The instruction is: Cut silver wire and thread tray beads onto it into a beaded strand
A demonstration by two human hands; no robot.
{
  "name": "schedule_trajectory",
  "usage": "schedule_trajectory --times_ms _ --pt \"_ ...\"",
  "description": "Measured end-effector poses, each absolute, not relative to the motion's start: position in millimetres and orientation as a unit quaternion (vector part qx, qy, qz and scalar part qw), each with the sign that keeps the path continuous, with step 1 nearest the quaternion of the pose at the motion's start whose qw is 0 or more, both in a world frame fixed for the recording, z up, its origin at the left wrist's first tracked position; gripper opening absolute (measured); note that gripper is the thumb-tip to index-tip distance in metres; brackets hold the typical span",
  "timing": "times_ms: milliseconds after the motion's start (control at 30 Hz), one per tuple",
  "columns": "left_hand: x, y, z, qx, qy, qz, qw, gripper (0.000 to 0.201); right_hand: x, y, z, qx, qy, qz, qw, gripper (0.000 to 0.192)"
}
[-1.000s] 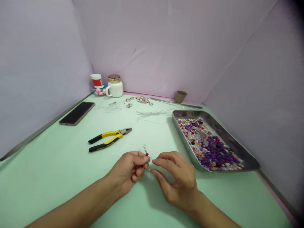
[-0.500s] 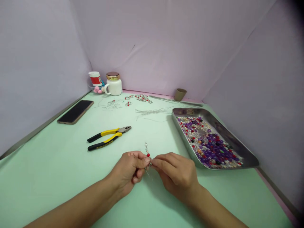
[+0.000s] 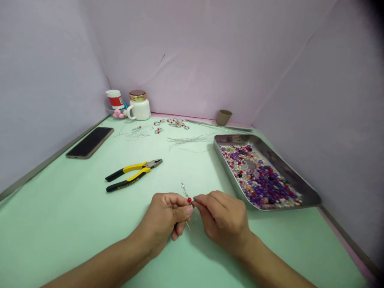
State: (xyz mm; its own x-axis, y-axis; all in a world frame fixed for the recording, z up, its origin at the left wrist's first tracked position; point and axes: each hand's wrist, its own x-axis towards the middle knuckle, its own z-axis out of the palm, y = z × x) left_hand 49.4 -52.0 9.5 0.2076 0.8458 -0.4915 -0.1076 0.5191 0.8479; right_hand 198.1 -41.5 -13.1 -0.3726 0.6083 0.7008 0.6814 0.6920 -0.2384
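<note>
Between my hands is a beaded wire [image 3: 189, 200], with a red bead and several small clear and pearly beads slanting up from the fingertips. My left hand [image 3: 168, 216] pinches it between thumb and forefinger, and thin wire ends hang below. Fingertips of my right hand [image 3: 223, 216] are closed at the wire just beside the red bead, hiding the exact spot they grip. Beyond my left hand, yellow-and-black pliers [image 3: 135, 175] lie on the green table with handles apart.
To the right is a metal tray [image 3: 294, 168] of mixed beads. Loose wires [image 3: 189, 139] and finished-looking bead pieces [image 3: 177, 123] lie farther back. A phone [image 3: 90, 142] is at left; a lidded white mug [image 3: 141, 109], a red-and-white container [image 3: 115, 99] and a brown cup [image 3: 223, 117] stand behind.
The view has shifted slightly. My left thumb sits a little lower, showing more of the red bead, and the beaded wire leans more to the left. Both hands keep their pinch.
</note>
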Motion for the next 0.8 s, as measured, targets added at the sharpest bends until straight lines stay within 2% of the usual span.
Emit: schedule_trajectory --times_ms 233,600,800 --pt "51.6 -51.2 8.1 0.337 0.547 0.394 0.657 0.017 193.0 -48.6 -12.5 -0.393 -0.822 0.057 0.408 0.012" --pt "50.2 -49.3 6.7 0.289 0.52 0.439 0.673 0.014 187.2 -56.2 -11.3 -0.385 -0.773 0.203 0.462 0.008" --pt "51.3 -50.7 5.6 0.288 0.524 0.448 0.665 0.013 186.3 -60.4 -6.9 -0.433 -0.754 0.262 0.419 0.012"
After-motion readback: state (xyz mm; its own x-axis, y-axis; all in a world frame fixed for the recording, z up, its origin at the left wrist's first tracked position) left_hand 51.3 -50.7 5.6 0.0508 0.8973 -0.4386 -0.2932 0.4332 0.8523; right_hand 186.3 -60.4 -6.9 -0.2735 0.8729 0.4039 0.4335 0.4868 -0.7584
